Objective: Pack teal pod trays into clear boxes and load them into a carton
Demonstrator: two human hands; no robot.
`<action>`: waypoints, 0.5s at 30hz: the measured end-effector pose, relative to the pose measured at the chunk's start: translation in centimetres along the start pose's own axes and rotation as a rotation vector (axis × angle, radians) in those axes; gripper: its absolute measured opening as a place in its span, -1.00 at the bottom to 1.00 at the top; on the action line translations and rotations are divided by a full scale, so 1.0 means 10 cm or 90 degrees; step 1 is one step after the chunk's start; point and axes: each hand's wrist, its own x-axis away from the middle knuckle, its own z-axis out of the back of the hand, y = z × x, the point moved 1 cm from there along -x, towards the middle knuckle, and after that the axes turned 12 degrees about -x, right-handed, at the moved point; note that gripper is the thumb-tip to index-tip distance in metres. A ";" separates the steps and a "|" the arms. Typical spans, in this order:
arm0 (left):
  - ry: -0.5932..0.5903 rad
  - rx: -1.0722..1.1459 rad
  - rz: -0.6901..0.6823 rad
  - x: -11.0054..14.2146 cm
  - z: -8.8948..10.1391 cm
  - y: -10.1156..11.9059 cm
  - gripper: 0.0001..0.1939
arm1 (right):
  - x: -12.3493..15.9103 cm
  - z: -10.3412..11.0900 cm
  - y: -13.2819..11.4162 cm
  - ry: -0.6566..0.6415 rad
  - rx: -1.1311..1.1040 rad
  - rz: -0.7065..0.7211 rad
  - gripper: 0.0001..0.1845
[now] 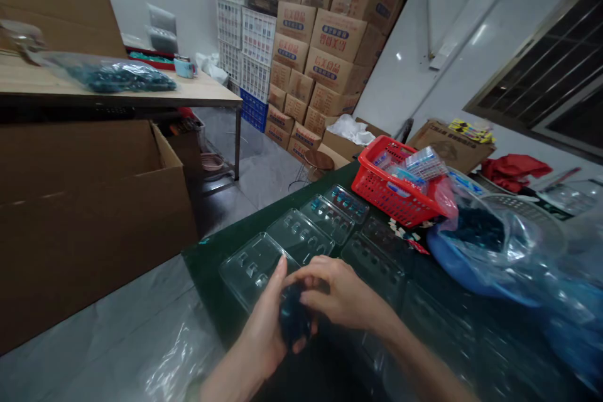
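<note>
A handful of dark teal, shiny small pieces (293,314) lies in my left hand (264,326), whose fingers curl around them from below. Over that handful, my right hand (342,292) bends its thumb and fingers together against the pieces; what is between the fingertips is hidden. Just beyond my hands is a clear plastic tray (254,267) with moulded slots. Farther along the row, another clear tray (301,235) and one with a few teal pieces (327,217) in it lie flat. At the far end, a tray (347,201) holds several teal pieces.
The trays lie on a dark green table (211,257). A red basket (396,195) with clear packs stands on its far side. At right is a blue basin (466,270) with a bag of teal pieces. A large cardboard box (94,226) stands left; stacked cartons (330,44) rise behind.
</note>
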 end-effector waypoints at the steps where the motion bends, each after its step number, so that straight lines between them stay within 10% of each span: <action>1: -0.004 -0.010 -0.003 0.01 -0.02 -0.02 -0.37 | 0.03 0.00 0.01 -0.005 -0.014 -0.012 -0.70; 15: 0.021 -0.078 -0.024 -0.03 -0.13 -0.18 -0.62 | 0.36 -0.03 0.28 0.132 -0.414 -0.101 -0.90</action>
